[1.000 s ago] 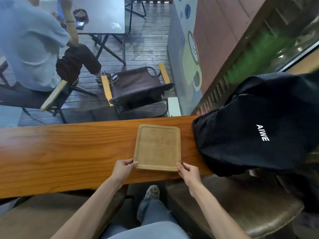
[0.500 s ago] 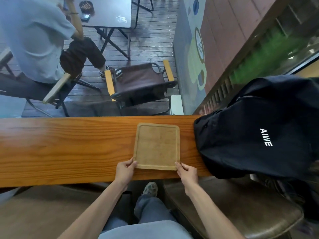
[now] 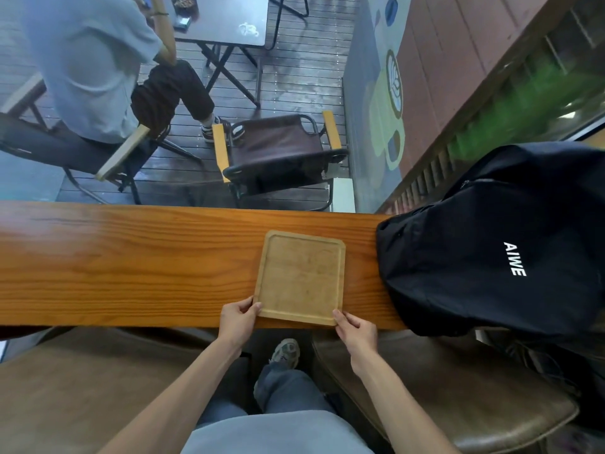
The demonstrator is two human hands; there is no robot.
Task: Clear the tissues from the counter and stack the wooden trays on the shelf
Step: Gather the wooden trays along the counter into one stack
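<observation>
Both hands gripped the tray's near corners.
The tray (image 3: pixel 300 277) lay flat on the counter (image 3: pixel 131 263); left hand (image 3: pixel 238 317) and right hand (image 3: pixel 355 329) pinched it, fingers closed. A level lift clear of the bag (image 3: pixel 491 244) looked best.

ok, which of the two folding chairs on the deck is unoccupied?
The brown folding chair with yellow armrests, directly beyond the counter. The other chair, at left, has a person sitting on it.

the bench (image 3: pixel 131 267) runs off the left edge, and the black bag (image 3: pixel 484 244) covers its right end; the bag seems cut off at right.
</observation>
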